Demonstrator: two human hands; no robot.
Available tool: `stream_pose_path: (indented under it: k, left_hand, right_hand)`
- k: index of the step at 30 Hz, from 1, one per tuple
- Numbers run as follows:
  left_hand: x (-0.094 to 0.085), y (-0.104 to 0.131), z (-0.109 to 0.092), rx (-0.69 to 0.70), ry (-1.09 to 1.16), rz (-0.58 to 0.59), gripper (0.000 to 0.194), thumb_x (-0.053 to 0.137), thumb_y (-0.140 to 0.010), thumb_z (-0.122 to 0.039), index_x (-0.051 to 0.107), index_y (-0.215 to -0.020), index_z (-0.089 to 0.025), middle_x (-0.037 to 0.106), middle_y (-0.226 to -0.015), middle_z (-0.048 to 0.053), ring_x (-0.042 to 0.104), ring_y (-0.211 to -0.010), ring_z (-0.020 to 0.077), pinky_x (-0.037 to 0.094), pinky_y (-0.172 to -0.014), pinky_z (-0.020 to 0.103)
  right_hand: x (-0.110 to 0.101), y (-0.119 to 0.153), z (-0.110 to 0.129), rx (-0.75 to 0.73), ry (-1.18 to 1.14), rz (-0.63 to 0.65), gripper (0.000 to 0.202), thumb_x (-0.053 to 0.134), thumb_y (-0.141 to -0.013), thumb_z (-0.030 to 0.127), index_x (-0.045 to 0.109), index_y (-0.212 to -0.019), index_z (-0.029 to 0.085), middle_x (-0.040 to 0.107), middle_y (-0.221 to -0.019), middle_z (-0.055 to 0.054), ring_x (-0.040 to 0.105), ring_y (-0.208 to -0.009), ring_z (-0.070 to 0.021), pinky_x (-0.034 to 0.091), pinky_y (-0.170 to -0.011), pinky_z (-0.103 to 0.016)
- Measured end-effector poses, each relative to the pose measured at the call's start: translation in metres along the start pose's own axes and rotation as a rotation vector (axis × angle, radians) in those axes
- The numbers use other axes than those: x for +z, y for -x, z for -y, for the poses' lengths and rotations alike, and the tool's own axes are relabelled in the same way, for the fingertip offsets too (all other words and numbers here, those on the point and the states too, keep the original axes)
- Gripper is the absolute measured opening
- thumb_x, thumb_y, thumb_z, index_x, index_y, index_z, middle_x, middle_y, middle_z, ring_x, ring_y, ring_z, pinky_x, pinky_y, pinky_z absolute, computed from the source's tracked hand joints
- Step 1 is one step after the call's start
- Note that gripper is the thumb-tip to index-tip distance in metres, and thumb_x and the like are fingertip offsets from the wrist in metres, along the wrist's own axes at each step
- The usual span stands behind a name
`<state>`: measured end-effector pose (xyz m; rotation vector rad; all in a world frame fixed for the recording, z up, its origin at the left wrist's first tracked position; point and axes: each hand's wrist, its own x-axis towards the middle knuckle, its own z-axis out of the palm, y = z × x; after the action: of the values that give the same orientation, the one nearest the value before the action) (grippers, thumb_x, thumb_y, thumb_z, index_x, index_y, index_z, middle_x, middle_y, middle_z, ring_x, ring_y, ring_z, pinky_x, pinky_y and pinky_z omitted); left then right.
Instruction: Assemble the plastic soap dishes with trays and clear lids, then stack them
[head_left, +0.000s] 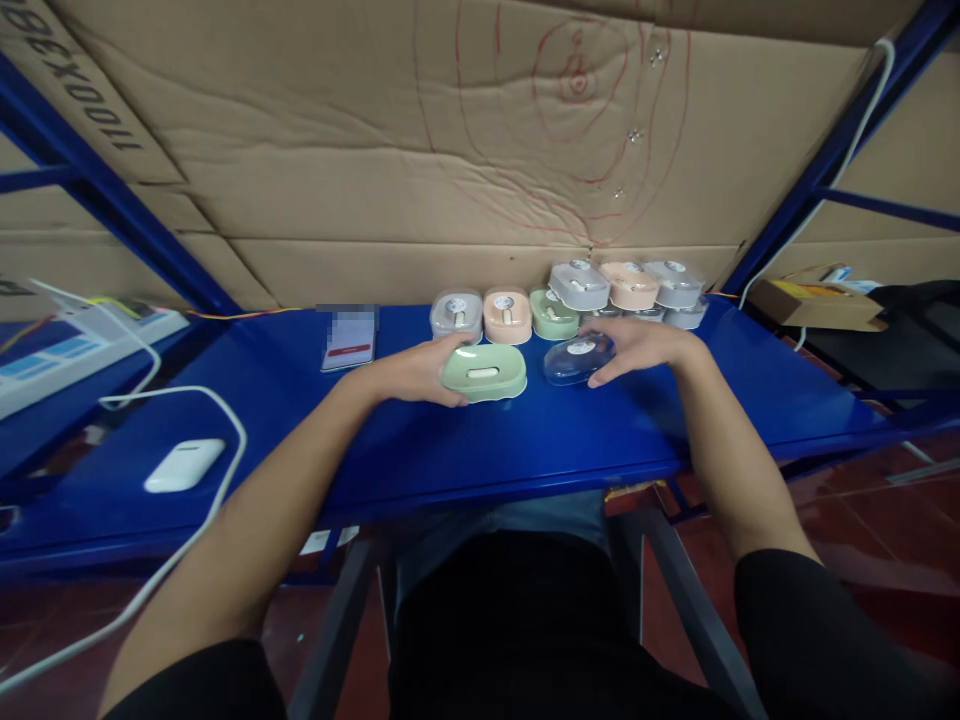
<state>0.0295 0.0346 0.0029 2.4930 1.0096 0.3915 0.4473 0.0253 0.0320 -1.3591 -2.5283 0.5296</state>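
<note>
My left hand [429, 372] grips the left end of a green oval box [495, 384], which has no cover on and shows a small white piece in its middle. To its right, my right hand [630, 350] holds a clear lid [568, 366] with a round white label by its right end. The lid and the green box are apart. Just behind them stand lidded boxes: a grey one [457, 325], a peach one [507, 328] and another green one [549, 325].
More lidded boxes [580, 292] are stacked at the back right of the blue table [480, 462]. A phone [349, 345] lies at the back left. A white case [184, 466] and a white cable [238, 440] are further left. Cardboard [315, 190] walls the back.
</note>
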Motion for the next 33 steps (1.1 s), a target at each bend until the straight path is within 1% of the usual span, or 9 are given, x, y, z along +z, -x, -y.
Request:
stream_pose_path:
  k: [3,7,9,13,17,21,27,30,33]
  left_hand:
    - [0.001,0.0,-0.002,-0.01,-0.035,0.009,0.104,0.097,-0.069,-0.052,0.058,-0.159,-0.021,0.07,-0.158,0.018,0.069,-0.144,0.0452,0.056,-0.119,0.052]
    - [0.006,-0.003,-0.007,-0.002,-0.017,-0.028,0.11,0.098,-0.067,-0.05,0.054,-0.164,-0.021,0.068,-0.162,0.02,0.068,-0.147,0.0467,0.054,-0.121,0.057]
    - [0.007,-0.003,-0.011,0.02,0.014,-0.051,0.111,0.098,-0.068,-0.048,0.053,-0.166,-0.021,0.068,-0.162,0.02,0.069,-0.146,0.0463,0.055,-0.121,0.056]
    - [0.011,-0.002,-0.021,0.095,0.083,-0.044,0.111,0.095,-0.072,-0.043,0.048,-0.17,-0.023,0.07,-0.158,0.018,0.072,-0.141,0.0442,0.058,-0.118,0.055]
    - [0.021,-0.003,-0.027,0.148,0.143,-0.038,0.114,0.093,-0.073,-0.037,0.042,-0.174,-0.025,0.07,-0.16,0.018,0.071,-0.14,0.0442,0.061,-0.114,0.055]
    - [0.027,-0.005,-0.024,0.095,0.126,-0.047,0.12,0.092,-0.071,-0.04,0.037,-0.177,-0.024,0.067,-0.161,0.02,0.07,-0.143,0.0468,0.061,-0.115,0.058]
    - [0.021,-0.004,-0.019,0.09,0.091,-0.117,0.125,0.091,-0.073,-0.049,0.031,-0.177,-0.017,0.06,-0.169,0.025,0.066,-0.149,0.0457,0.057,-0.121,0.055]
    - [0.015,-0.002,-0.018,0.083,0.076,-0.118,0.125,0.092,-0.072,-0.049,0.031,-0.177,-0.016,0.065,-0.164,0.025,0.07,-0.144,0.0447,0.058,-0.119,0.053]
    - [0.012,-0.003,-0.014,0.052,0.065,-0.118,0.124,0.092,-0.071,-0.046,0.033,-0.176,-0.017,0.069,-0.159,0.023,0.072,-0.14,0.0443,0.059,-0.117,0.052]
  right_hand:
    - [0.016,-0.01,-0.009,0.005,0.066,0.014,0.089,0.11,-0.058,0.056,0.079,-0.136,0.025,0.084,-0.129,-0.013,0.082,-0.106,-0.0396,0.071,-0.092,-0.055]
    - [0.031,-0.018,0.001,0.092,0.159,0.016,0.097,0.114,-0.051,0.052,0.079,-0.135,0.017,0.081,-0.131,-0.022,0.079,-0.116,-0.0482,0.068,-0.099,-0.062]
    - [0.034,-0.018,0.012,0.056,0.162,-0.015,0.107,0.113,-0.055,0.059,0.075,-0.144,0.014,0.077,-0.141,-0.026,0.075,-0.128,-0.0519,0.064,-0.108,-0.066]
    - [0.048,-0.022,0.046,-0.181,0.062,-0.198,0.122,0.099,-0.069,0.08,0.058,-0.166,0.017,0.061,-0.167,-0.026,0.059,-0.155,-0.0512,0.05,-0.128,-0.072]
    - [0.081,-0.034,0.077,-0.329,-0.004,-0.194,0.114,0.088,-0.083,0.082,0.049,-0.172,0.021,0.059,-0.169,-0.024,0.059,-0.156,-0.0472,0.052,-0.128,-0.068]
    - [0.102,-0.042,0.083,-0.33,0.008,-0.183,0.103,0.08,-0.093,0.077,0.047,-0.171,0.017,0.063,-0.162,-0.027,0.065,-0.147,-0.0464,0.054,-0.125,-0.067]
    - [0.104,-0.044,0.082,-0.375,-0.005,-0.282,0.103,0.076,-0.096,0.072,0.041,-0.173,0.014,0.05,-0.176,-0.028,0.05,-0.165,-0.0431,0.043,-0.137,-0.061]
    - [0.095,-0.041,0.084,-0.309,-0.012,-0.337,0.102,0.076,-0.096,0.074,0.044,-0.171,0.013,0.056,-0.171,-0.029,0.055,-0.159,-0.0441,0.047,-0.133,-0.062]
    - [0.077,-0.03,0.082,-0.252,-0.038,-0.356,0.101,0.079,-0.093,0.073,0.048,-0.17,0.014,0.062,-0.166,-0.027,0.063,-0.151,-0.0455,0.053,-0.126,-0.065]
